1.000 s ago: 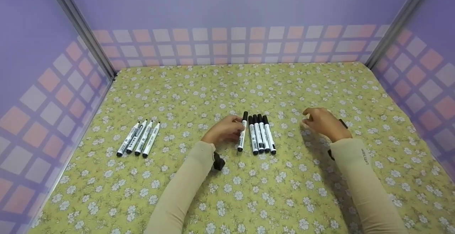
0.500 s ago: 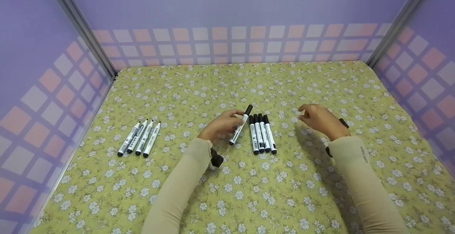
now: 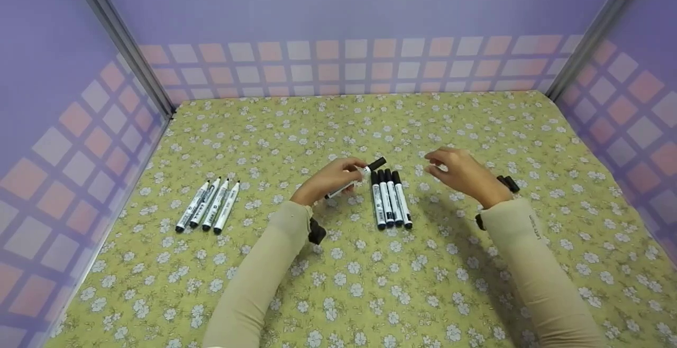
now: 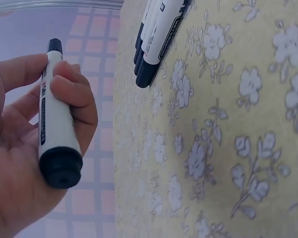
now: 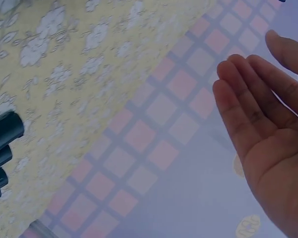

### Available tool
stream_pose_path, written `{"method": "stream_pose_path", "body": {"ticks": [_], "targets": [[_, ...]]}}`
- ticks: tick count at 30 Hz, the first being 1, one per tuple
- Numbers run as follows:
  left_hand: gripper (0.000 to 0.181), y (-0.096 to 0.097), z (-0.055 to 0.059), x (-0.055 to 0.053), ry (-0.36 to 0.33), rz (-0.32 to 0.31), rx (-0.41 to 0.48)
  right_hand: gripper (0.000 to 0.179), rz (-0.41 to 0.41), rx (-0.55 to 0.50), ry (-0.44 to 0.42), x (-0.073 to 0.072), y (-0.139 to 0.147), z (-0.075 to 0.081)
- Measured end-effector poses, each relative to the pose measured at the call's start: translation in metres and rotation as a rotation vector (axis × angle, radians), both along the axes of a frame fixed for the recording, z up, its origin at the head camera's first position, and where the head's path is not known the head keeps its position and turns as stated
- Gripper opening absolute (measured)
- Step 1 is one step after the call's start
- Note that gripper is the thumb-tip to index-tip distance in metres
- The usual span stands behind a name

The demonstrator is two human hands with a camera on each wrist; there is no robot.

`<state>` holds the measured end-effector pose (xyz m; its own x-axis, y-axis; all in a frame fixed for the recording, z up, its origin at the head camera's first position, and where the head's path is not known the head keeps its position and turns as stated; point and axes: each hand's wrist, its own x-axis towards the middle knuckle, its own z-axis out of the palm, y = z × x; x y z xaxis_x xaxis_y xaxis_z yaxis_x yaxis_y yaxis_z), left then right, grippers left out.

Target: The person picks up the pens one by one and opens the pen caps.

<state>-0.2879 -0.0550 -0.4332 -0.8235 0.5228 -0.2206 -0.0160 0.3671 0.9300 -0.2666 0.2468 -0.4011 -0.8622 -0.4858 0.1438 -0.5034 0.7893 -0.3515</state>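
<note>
My left hand (image 3: 334, 179) pinches a white whiteboard marker (image 4: 54, 109) between thumb and fingers. Its black cap (image 3: 377, 163) points to the right, and its dark tail end faces the left wrist camera. Just right of this hand, several capped markers (image 3: 391, 202) lie side by side, caps toward the back wall. My right hand (image 3: 455, 171) hovers to the right of that row. Its palm (image 5: 283, 168) holds nothing, with the fingers nearly straight and the thumb apart. Loose black caps (image 3: 509, 183) lie beside the right wrist, partly hidden behind it.
Several uncapped markers (image 3: 206, 205) lie in a row on the left, tips toward the back. The flowered yellow cloth (image 3: 285, 131) covers the table. Purple checked walls (image 3: 338, 15) stand at the back and on both sides.
My left hand lifts its marker away from the capped row and tilts it, so the cap swings to the right. My right hand shifts left toward the row, revealing more caps behind it.
</note>
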Motion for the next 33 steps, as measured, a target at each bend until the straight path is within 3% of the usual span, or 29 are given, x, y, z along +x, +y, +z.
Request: {"method": "stream_pose_path", "body": {"ticks": [6,11,26,33], "targets": [[0.037,0.0,0.009,0.004,0.222,-0.07,-0.098,0.031,0.116,-0.031,0.103,0.003,-0.013,0.005],[0.039,0.005,0.015,0.009,0.359,-0.084,-0.183,0.031,0.173,-0.041,0.135,0.003,-0.023,0.008],[0.034,0.013,0.03,0.024,0.605,-0.086,-0.354,0.032,0.325,-0.022,0.107,0.006,-0.053,0.015],[0.034,0.012,0.031,0.027,0.668,-0.097,-0.385,0.029,0.366,-0.007,0.093,0.005,-0.063,0.014]]}}
